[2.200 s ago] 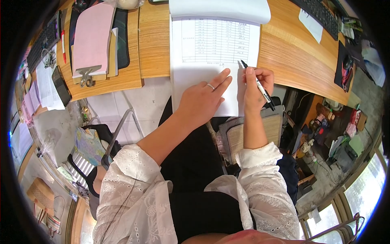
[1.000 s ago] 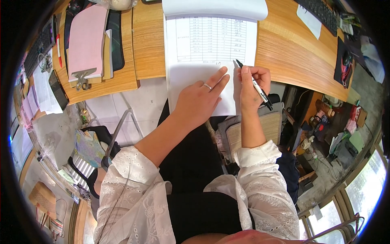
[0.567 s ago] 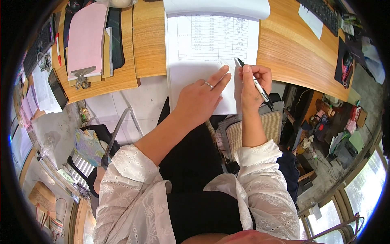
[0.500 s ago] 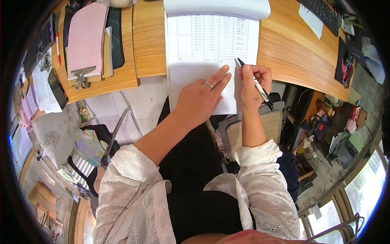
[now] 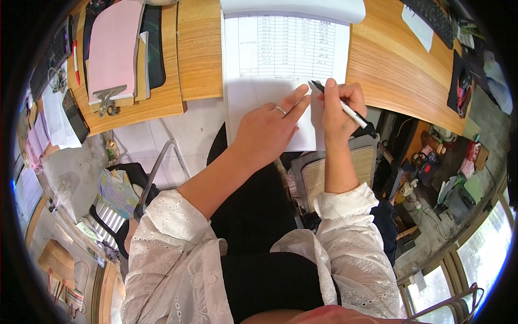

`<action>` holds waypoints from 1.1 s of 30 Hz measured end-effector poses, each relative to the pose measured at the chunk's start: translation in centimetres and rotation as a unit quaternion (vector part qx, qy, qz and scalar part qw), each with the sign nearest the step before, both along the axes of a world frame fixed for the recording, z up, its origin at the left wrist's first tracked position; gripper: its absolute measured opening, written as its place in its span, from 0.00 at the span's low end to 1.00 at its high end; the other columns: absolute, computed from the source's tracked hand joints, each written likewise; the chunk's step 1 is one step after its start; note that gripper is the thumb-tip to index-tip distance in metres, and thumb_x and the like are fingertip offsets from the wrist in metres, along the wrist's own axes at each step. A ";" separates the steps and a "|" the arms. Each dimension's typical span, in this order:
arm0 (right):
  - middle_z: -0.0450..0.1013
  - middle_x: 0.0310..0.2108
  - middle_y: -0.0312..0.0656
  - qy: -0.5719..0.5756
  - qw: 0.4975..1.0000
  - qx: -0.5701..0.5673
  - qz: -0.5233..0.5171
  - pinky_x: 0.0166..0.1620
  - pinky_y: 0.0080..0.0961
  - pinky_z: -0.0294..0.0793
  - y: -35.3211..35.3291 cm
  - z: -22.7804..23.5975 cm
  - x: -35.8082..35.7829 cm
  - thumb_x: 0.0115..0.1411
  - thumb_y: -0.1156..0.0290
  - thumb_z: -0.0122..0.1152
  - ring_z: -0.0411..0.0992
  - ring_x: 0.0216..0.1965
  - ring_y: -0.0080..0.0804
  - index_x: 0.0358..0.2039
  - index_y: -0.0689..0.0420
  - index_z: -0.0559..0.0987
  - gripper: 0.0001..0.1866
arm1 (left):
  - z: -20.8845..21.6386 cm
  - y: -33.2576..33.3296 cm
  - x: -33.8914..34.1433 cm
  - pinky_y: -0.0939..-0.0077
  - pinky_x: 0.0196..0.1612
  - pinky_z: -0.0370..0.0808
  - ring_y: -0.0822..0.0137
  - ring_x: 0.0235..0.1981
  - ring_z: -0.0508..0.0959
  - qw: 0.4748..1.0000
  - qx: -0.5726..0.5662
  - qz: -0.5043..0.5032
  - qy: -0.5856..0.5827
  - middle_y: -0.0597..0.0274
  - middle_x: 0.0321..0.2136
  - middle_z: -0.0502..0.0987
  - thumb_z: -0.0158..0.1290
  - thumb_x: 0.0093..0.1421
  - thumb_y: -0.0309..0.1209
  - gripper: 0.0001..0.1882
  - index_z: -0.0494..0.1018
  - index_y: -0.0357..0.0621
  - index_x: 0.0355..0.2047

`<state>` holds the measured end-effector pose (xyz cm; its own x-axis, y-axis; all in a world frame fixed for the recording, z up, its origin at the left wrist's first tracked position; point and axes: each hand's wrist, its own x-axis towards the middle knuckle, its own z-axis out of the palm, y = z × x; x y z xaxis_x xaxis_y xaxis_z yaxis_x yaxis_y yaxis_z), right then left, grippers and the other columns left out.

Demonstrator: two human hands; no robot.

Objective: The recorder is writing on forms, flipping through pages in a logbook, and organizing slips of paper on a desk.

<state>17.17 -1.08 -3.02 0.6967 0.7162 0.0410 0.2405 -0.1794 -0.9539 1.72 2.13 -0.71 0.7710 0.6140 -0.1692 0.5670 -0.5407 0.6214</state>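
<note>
A white sheet of paper with a printed table in its upper part lies before me, partly over the desk's near edge. Its top pages are folded back into a roll. My left hand, with a ring on one finger, rests flat on the lower half of the sheet, fingers pointing up and right. Between the thumb and fingers of my right hand is a white pen with black ends. Its tip is at the paper just below the table, close to my left fingertips; whether it touches I cannot tell.
On the wooden desk at left, a pink stack of paper is held by a metal binder clip. A red and white pen and a phone lie further left. Keyboard and mouse are at right.
The pen has tilted flatter and its tip has moved slightly left, nearer my left fingers. The paper and both hands sit slightly further right in the picture.
</note>
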 end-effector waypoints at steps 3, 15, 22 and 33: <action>0.68 0.11 0.35 -0.013 0.999 0.032 0.003 0.20 0.16 0.65 0.6 -1.5 0.3 0.53 0.78 0.61 0.65 0.15 0.16 0.15 0.58 0.65 0.15 | -0.1 0.1 0.0 0.74 0.35 0.77 0.67 0.32 0.77 1.000 0.007 -0.005 0.009 0.75 0.61 0.62 0.58 0.51 0.30 0.32 0.64 0.52 0.58; 0.66 0.10 0.35 -0.050 0.999 0.017 -0.010 0.18 0.16 0.62 0.9 -1.6 -0.2 0.52 0.77 0.60 0.61 0.13 0.16 0.14 0.56 0.64 0.16 | -0.2 0.2 -0.1 0.74 0.34 0.77 0.67 0.32 0.77 1.000 0.005 -0.006 0.005 0.76 0.61 0.61 0.58 0.51 0.30 0.32 0.63 0.52 0.58; 0.66 0.10 0.35 -0.048 0.998 0.035 -0.005 0.18 0.16 0.62 1.1 -1.6 -0.4 0.52 0.77 0.60 0.61 0.12 0.16 0.14 0.56 0.64 0.16 | -0.4 0.1 -0.1 0.74 0.35 0.77 0.67 0.33 0.77 1.000 0.010 -0.005 0.005 0.76 0.61 0.61 0.58 0.51 0.31 0.32 0.63 0.52 0.58; 0.64 0.09 0.34 -0.095 0.995 0.032 -0.001 0.16 0.17 0.61 1.1 -1.8 -0.4 0.51 0.78 0.61 0.60 0.11 0.17 0.14 0.56 0.64 0.16 | -0.9 -0.1 -0.4 0.74 0.35 0.77 0.67 0.34 0.77 1.000 0.017 -0.001 -0.018 0.74 0.59 0.62 0.59 0.50 0.30 0.31 0.64 0.49 0.56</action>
<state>16.80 0.02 -4.79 0.6734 0.7065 0.2177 0.4168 -0.1197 -0.9011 1.37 1.98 -1.56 0.7771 0.6179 -0.1194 0.5433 -0.5629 0.6228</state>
